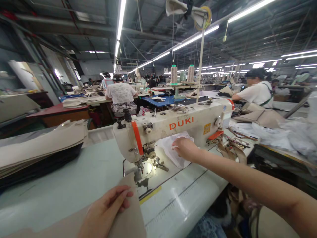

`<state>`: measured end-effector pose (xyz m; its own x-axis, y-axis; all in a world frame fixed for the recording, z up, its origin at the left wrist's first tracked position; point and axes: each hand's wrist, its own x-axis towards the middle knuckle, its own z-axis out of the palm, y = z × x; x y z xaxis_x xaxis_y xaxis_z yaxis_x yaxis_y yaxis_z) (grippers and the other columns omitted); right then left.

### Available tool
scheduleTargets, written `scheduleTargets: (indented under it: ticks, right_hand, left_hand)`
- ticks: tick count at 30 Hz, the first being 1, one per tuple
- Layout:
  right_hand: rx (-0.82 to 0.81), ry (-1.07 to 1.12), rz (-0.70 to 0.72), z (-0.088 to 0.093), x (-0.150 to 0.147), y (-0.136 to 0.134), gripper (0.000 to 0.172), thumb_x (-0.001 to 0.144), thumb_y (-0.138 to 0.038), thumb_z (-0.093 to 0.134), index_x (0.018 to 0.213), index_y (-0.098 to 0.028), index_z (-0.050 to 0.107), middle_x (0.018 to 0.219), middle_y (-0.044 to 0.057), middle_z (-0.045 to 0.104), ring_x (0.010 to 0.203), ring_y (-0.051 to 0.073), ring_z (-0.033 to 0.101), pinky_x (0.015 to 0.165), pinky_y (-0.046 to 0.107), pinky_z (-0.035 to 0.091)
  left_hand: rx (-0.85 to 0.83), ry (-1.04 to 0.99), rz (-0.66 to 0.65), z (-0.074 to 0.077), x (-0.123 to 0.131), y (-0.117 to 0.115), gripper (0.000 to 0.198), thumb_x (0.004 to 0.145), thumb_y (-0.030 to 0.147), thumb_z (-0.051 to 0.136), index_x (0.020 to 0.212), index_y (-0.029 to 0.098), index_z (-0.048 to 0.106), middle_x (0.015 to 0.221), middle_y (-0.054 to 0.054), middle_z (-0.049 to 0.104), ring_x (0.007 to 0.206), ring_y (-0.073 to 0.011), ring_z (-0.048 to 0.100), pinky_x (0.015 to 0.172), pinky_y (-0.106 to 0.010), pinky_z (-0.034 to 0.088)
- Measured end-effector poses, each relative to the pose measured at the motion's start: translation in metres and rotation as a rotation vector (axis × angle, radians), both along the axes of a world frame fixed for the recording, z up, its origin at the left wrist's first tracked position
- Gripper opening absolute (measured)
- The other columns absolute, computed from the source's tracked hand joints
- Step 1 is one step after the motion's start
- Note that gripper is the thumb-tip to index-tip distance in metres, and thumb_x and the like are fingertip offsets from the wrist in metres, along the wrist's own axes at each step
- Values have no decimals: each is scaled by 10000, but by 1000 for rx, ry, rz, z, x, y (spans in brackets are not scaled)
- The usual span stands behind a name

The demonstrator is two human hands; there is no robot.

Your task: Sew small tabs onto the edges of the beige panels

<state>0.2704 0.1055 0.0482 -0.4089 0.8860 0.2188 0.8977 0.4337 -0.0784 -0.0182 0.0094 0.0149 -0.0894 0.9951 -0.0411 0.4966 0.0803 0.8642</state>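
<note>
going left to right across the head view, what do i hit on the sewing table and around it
Stack of beige sheets → left hand → round needle plate → right hand → tan straps → whitish plastic wrapping

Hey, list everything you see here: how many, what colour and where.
Sewing machine: one, white with orange trim, centre
White sheet: one, white, under the machine's arm
Beige panel: one, beige, foreground
Stacked pieces: several, beige over black, left
Worktable: one, pale green, beneath the machine
Yellow strip: one, yellow, by the machine bed
Thread cones: two, beige with green tops, behind the machine
Plastic sheeting: uncountable pile, whitish, far right
People: several, nearest two in white tops, background
Ceiling lights: several, white, overhead
Left hand: one, bare, on the beige panel
Right hand: one, bare, at the white sheet
</note>
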Motion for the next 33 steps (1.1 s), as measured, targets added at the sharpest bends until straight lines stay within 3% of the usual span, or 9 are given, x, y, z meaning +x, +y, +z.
scheduleTargets:
  ticks: [7,14,18,23,28,33]
  right_hand:
    - [-68,-164,35,-15,-13,22,233,856,-87,464,881,-33,690,932,198,668,908,272,605,782,336,456]
    - [-104,-66,22,-17,-10,25,225,825,-46,469,858,-41,691,929,201,673,911,276,610,802,354,451]
    - [-125,130,6,-17,-3,22,215,802,-66,495,853,-84,703,926,153,691,884,251,627,793,332,460]
    - [-225,454,-34,-19,1,12,250,835,-124,485,979,-114,688,832,73,716,618,141,636,585,234,493]
    - [-309,715,56,-18,0,-4,208,794,-251,602,929,-131,704,874,58,721,773,154,663,684,242,519]
    - [-559,1163,185,-14,-17,-30,292,647,-404,744,800,-159,705,731,28,707,689,146,658,648,251,502]
  left_hand:
    - [15,43,-11,5,8,2,409,633,535,529,840,209,664,697,-21,730,617,-213,660,667,-316,549]
    - [8,38,-18,4,7,0,408,637,534,521,849,213,657,741,-20,737,631,-212,659,673,-313,541]
    - [9,27,-22,5,7,0,409,635,524,526,858,208,657,696,-16,729,627,-213,656,681,-311,538]
    - [9,-22,-22,0,3,1,416,609,532,573,867,215,654,756,-26,745,645,-226,664,682,-324,534]
    - [21,-56,-32,0,4,1,412,611,544,599,850,214,663,736,-28,741,671,-236,665,674,-324,524]
    - [36,-80,-51,0,8,-3,365,634,518,601,804,202,667,648,-17,713,661,-227,651,674,-324,500]
